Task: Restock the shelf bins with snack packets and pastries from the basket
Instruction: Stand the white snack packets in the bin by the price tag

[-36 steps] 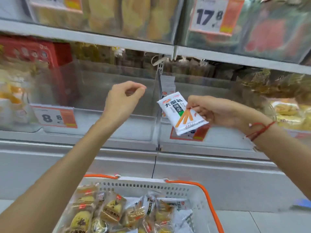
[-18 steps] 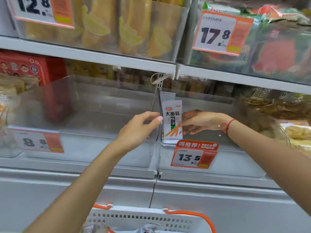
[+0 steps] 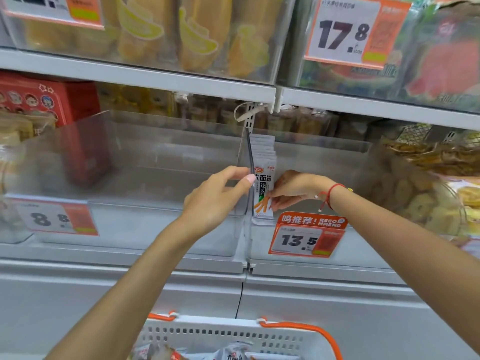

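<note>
Where the two clear bins meet at a thin upright divider (image 3: 250, 183), the white snack packet (image 3: 263, 190) stands on end just right of it, at the front left corner of the right bin (image 3: 322, 154), its long axis vertical and its printed face toward the camera. More white packets (image 3: 262, 146) stand in a row behind it. The right hand (image 3: 291, 189) pinches the packet's lower right edge. The left hand (image 3: 218, 201) has its thumb against the divider beside the packet, fingers loosely curled, holding nothing. The left bin (image 3: 155, 157) is open room; the right bin is wide open behind the hand. Below, the white basket (image 3: 233, 336) with orange handles holds more packets.
</note>
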Demonstrator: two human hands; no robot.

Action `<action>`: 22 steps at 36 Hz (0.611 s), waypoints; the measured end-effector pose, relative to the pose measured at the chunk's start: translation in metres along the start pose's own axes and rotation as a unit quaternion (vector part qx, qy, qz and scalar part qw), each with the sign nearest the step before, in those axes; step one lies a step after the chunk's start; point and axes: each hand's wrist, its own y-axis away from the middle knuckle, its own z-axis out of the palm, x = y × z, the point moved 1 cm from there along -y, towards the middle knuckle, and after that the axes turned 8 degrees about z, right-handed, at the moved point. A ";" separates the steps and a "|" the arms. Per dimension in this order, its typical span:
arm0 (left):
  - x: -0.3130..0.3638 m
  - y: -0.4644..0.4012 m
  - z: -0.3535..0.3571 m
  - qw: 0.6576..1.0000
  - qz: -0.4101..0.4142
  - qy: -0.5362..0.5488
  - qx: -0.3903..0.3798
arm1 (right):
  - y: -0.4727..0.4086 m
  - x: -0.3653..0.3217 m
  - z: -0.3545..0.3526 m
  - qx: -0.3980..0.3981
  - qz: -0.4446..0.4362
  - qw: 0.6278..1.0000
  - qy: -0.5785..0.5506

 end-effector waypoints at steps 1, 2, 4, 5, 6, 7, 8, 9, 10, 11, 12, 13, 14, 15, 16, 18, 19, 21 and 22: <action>0.000 0.000 0.000 1.000 -0.001 -0.006 0.001 | 0.000 0.001 0.000 -0.011 0.006 1.000 -0.016; 0.001 0.000 0.000 1.000 -0.002 -0.012 0.002 | 0.000 0.002 -0.001 -0.023 0.010 0.999 -0.025; 0.004 0.001 0.000 1.000 -0.005 -0.027 0.002 | 0.003 0.003 -0.001 -0.042 0.013 0.999 -0.026; 0.005 0.002 -0.001 0.999 -0.007 -0.034 0.002 | 0.006 0.003 -0.001 -0.048 0.011 0.999 -0.022; 0.006 0.002 -0.001 0.999 -0.009 -0.039 0.002 | 0.010 0.004 -0.002 -0.051 0.009 0.999 -0.015; 0.007 0.003 -0.001 0.999 -0.010 -0.042 0.002 | 0.014 0.004 -0.004 -0.051 0.007 0.999 -0.009; 0.008 0.004 -0.001 0.999 -0.011 -0.045 0.002 | 0.019 0.006 -0.006 -0.048 0.005 0.999 -0.003; 0.009 0.004 -0.001 0.999 -0.012 -0.048 0.002 | 0.024 0.007 -0.008 -0.042 0.003 0.999 0.001; 0.010 0.005 -0.001 0.999 -0.012 -0.052 0.003 | 0.029 0.008 -0.011 -0.032 0.001 0.999 0.006; 0.011 0.006 -0.001 0.998 -0.012 -0.057 0.003 | 0.034 0.010 -0.014 -0.019 -0.004 1.000 0.012; 0.012 0.006 -0.002 0.998 -0.013 -0.062 0.002 | 0.039 0.011 -0.016 -0.003 -0.010 1.000 0.016; 0.012 0.007 -0.002 0.998 -0.014 -0.066 0.002 | 0.044 0.011 -0.018 0.014 -0.019 1.000 0.017; 0.012 0.007 -0.002 0.998 -0.012 -0.066 0.001 | 0.051 0.010 -0.020 0.032 -0.030 0.999 0.016; 0.012 0.007 -0.002 0.998 -0.011 -0.065 0.001 | 0.058 0.009 -0.020 0.052 -0.043 0.998 0.013; 0.013 0.007 -0.002 0.998 -0.010 -0.065 0.002 | 0.066 0.007 -0.021 0.072 -0.060 0.996 0.011; 0.014 0.009 -0.002 0.998 -0.011 -0.066 0.007 | 0.085 0.005 -0.019 0.108 -0.103 0.989 0.007; 0.016 0.010 -0.002 0.998 -0.011 -0.068 0.013 | 0.096 0.004 -0.017 0.127 -0.128 0.984 0.005; 0.019 0.013 -0.001 0.997 -0.010 -0.069 0.032 | 0.117 0.004 -0.011 0.173 -0.184 0.967 0.006; 0.020 0.014 -0.001 0.997 -0.005 -0.062 0.046 | 0.128 0.004 -0.007 0.199 -0.210 0.957 0.007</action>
